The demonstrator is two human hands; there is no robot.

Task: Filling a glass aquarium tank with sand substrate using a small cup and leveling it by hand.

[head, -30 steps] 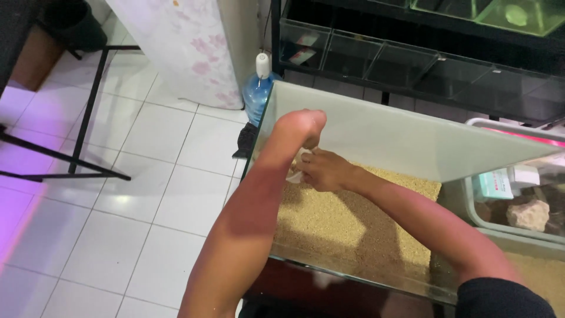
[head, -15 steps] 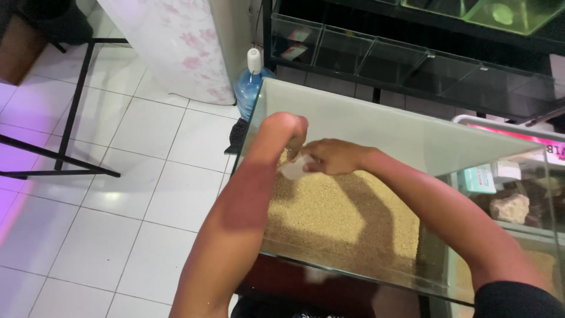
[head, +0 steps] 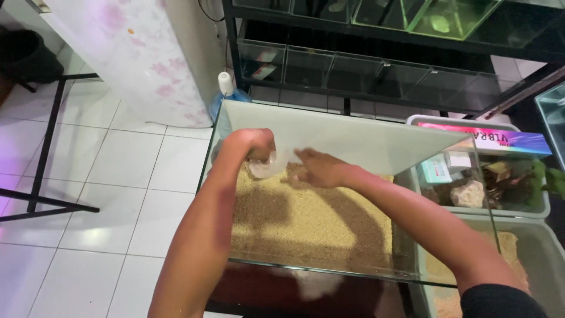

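Sand (head: pixel 306 218), one tank (head: pixel 353 138), perhaps one cup (head: pixel 265 168).

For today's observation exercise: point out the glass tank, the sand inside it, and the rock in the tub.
Glass tank (head: pixel 359 144), head view, on its frosted far wall.
Sand (head: pixel 306 227), head view, on the middle of the layer.
Rock (head: pixel 469 194), head view, on its pale top face.

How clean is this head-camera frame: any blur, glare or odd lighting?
Head view: the right hand is motion-smeared, the left hand sharper, gripping a clear cup; both arms shadow the sand; a pale reflection sits on the glass tank; purple light tints the floor.
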